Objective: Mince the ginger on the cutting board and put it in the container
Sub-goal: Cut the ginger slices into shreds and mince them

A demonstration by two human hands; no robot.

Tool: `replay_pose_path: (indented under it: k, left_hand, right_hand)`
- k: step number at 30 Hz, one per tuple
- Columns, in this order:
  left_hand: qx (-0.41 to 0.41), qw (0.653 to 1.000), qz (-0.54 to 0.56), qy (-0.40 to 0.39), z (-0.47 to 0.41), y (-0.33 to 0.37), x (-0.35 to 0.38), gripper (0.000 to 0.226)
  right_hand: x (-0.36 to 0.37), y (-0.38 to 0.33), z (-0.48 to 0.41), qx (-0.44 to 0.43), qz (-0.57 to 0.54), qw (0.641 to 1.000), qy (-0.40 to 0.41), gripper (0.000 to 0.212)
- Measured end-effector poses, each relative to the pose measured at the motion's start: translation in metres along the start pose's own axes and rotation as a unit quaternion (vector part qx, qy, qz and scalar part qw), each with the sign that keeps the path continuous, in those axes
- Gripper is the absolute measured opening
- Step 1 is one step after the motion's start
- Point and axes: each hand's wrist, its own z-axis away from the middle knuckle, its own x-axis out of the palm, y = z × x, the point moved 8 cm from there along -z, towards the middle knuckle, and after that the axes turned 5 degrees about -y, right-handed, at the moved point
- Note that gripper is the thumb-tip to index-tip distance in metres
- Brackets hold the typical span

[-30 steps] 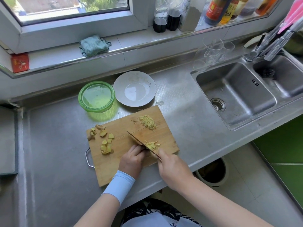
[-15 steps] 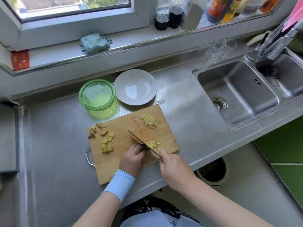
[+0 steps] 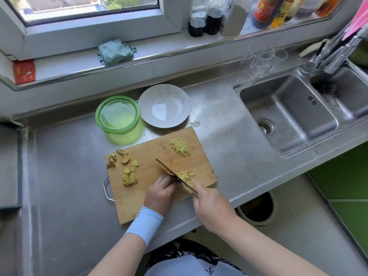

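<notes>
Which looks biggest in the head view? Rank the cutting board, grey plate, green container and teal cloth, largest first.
1. cutting board
2. grey plate
3. green container, only slightly smaller than the plate
4. teal cloth, though it lies farther from the camera, so this place is unsure

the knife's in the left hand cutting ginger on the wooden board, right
No: the head view shows the knife in the right hand; the left hand sits beside the blade. It is cutting ginger on the wooden board.
</notes>
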Motion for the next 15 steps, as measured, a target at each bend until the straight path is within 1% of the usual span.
replay_pose_path:
  k: [2, 6, 9, 11, 13, 15]
  left_hand:
    - [0.002, 1.000, -0.003, -0.001, 0.000, -0.001, 0.001, 0.033]
    - [0.000, 1.000, 0.001, -0.004, 0.001, 0.000, 0.001, 0.027]
    - [0.009, 1.000, 0.010, -0.006, -0.003, 0.000, -0.004, 0.017]
    - [0.029, 0.999, 0.006, -0.020, -0.008, 0.000, -0.006, 0.016]
    - [0.067, 0.997, -0.016, -0.046, -0.010, 0.001, -0.003, 0.022]
    - [0.099, 0.992, -0.043, -0.070, -0.008, 0.001, 0.003, 0.023]
  right_hand:
    - [0.003, 0.006, 0.006, 0.012, 0.002, 1.000, -0.006, 0.008]
    - [0.004, -0.003, -0.007, 0.005, 0.016, 1.000, 0.003, 0.012]
    - [0.001, -0.012, -0.015, -0.008, 0.034, 0.999, 0.007, 0.014]
    - [-0.001, -0.014, -0.015, -0.008, 0.038, 0.999, 0.006, 0.015]
    - [-0.002, -0.014, -0.014, -0.007, 0.040, 0.999, 0.007, 0.015]
    - [-0.002, -0.015, -0.014, -0.006, 0.040, 0.999, 0.008, 0.015]
